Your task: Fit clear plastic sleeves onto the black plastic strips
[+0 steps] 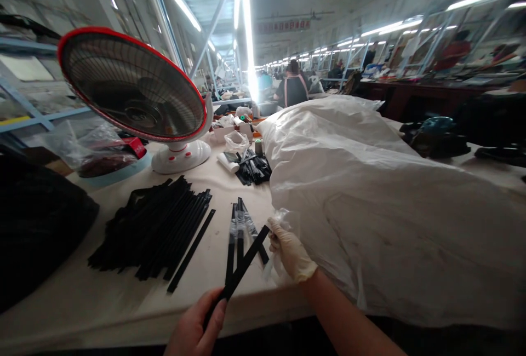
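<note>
My bare left hand (200, 320) is closed around the lower end of a black strip (246, 260), which slants up to the right. In a pale glove, my right hand (292, 251) pinches near the strip's upper end, with crinkled clear plastic film (283, 219) at its fingers. Beneath the held strip, several black strips with clear plastic on their upper parts (239, 230) lie fanned out on the cloth-covered table (123, 312). To the left is a large pile of black strips (148, 230), with a single black strip (191, 252) lying beside it.
A red-rimmed fan (181, 156) stands at the back left. A big white plastic-covered bundle (370, 197) fills the right side. Small black packets (253, 167) lie behind the strips, and a dark bag (36, 230) sits at far left. A person (292, 86) is farther back.
</note>
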